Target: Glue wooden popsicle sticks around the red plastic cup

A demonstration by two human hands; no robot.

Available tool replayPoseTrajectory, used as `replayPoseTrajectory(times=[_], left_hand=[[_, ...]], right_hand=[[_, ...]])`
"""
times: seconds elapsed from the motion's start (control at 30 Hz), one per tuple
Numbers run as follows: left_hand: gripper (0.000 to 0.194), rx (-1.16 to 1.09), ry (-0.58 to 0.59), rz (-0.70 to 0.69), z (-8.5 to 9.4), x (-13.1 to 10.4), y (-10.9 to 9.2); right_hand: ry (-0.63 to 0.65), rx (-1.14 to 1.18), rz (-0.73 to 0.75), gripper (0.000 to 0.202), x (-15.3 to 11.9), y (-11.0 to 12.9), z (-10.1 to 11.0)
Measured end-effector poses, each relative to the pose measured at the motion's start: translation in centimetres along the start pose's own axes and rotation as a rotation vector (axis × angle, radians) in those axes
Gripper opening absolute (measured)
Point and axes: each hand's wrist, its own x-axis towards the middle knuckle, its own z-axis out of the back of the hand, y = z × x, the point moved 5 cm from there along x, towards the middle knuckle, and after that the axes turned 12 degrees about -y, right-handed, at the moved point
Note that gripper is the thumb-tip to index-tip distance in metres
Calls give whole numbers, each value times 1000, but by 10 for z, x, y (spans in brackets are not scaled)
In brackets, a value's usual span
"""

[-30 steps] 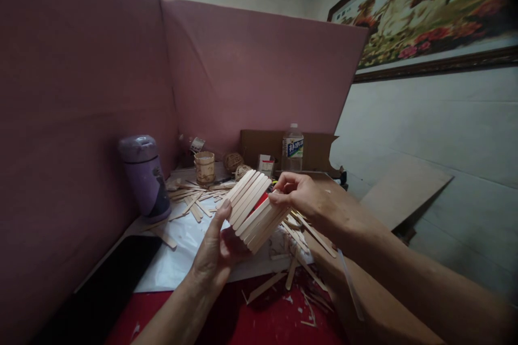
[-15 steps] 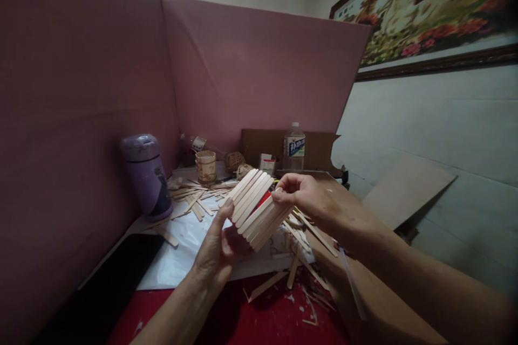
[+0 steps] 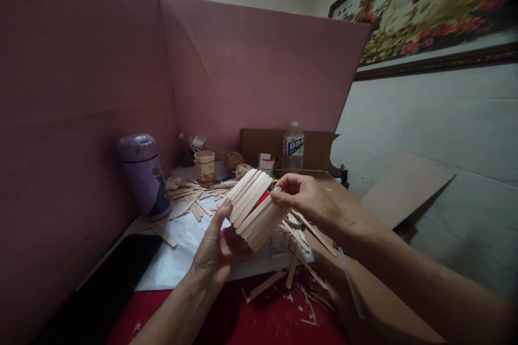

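Observation:
A red object (image 3: 262,199) is covered with wooden craft sticks (image 3: 248,197) laid side by side, and a narrow strip of red shows between two of them. My left hand (image 3: 218,242) grips this piece from the left and below, its thumb on the outer sticks. At the upper right, my right hand (image 3: 292,192) pinches the end of one stick beside the red gap. Most of the red object's surface is hidden by the sticks and my fingers.
Loose sticks (image 3: 193,206) lie on white paper (image 3: 172,269) and on the red surface (image 3: 243,321). A purple flask (image 3: 144,178) stands left, a black slab (image 3: 109,280) before it. Behind are a stick-covered cup (image 3: 205,167) and a clear bottle (image 3: 293,148).
The view has shifted very slightly. Both hands keep their grips, and the gap showing red looks almost the same.

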Motion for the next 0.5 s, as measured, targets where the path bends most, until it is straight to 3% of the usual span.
replayPoseTrajectory(times=[0.07,0.2,0.27,0.33,0.5], left_hand=[[50,-38,-11,13,1,1,-1],[50,-123,-94,85,6,3,-2],[49,-191,-113,101,8,3,-5],[48,-272,-83,89,8,3,-9],[51,-358,91,10,2,0,-16]], right_hand=[[-96,-79,98,14,-1,-3,1],[-352,-214,500,28,-22,5,2],[-374,-206,571,23,-37,5,-4],[-356,-197,527,22,-48,3,-12],[-299,-415,629,62,-63,5,-48]])
